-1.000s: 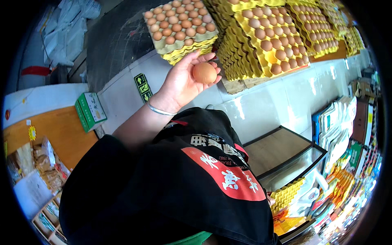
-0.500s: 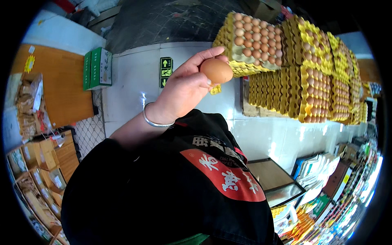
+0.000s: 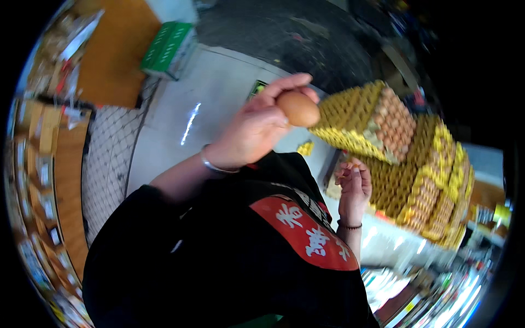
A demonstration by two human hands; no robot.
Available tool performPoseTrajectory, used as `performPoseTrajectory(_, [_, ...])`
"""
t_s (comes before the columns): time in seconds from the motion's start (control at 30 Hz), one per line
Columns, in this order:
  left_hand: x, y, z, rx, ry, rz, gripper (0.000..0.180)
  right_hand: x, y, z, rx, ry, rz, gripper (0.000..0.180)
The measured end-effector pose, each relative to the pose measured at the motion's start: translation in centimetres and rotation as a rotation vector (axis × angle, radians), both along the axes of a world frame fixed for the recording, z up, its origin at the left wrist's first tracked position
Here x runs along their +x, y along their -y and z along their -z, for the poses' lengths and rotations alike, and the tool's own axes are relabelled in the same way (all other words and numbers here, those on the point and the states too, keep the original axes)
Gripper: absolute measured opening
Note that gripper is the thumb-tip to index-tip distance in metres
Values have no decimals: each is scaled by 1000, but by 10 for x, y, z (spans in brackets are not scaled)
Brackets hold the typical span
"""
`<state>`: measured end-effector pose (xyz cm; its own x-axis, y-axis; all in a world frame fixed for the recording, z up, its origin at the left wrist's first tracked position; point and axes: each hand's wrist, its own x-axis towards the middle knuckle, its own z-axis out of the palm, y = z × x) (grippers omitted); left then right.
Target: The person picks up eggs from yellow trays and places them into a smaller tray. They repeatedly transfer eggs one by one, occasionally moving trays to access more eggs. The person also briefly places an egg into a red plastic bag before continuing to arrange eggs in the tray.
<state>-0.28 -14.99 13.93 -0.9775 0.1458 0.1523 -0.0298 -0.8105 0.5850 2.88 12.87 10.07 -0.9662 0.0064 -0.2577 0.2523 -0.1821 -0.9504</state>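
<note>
A brown egg [image 3: 298, 109] rests in my left hand [image 3: 249, 132], its fingers and thumb curled round it; a silver bangle circles the wrist. My right hand [image 3: 356, 190] is raised beside the stacked egg trays [image 3: 350, 117], with a dark beaded bracelet on its wrist. Its fingers are bent together in a pinch, and whatever lies between them is too small and blurred to name. Brown eggs [image 3: 395, 123] fill the top tray of the nearest stack, which looks tilted in this view.
More yellow stacks of egg trays [image 3: 424, 199] stand to the right. A green and white carton [image 3: 170, 50] sits on the pale tiled floor [image 3: 164, 117] at the far left. Wooden shelves [image 3: 68, 180] with packages line the left side. A small yellow scrap [image 3: 305, 148] lies on the floor.
My right hand has come into view by the egg trays. The view has turned, so the stacks appear lower and tilted. My left hand still holds the egg.
</note>
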Motion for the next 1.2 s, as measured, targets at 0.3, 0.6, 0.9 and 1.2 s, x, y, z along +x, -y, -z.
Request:
performPoseTrajectory(0.3, [52,79,41,293,290,-269,45,-48,212,-65,648,-679,-919,71])
performPoseTrajectory(0.6, [91,180,46,299,332,-748,49,-65,371,-47,518,-984,-1323,62])
performPoseTrajectory(0.9, [147,290,50,320,447,-1062,51,-38,536,-22,456,-885,-1737,49])
performPoseTrajectory(1.2, [269,373,67,238,579,-1348,53,67,694,11,288,-921,-2207,47])
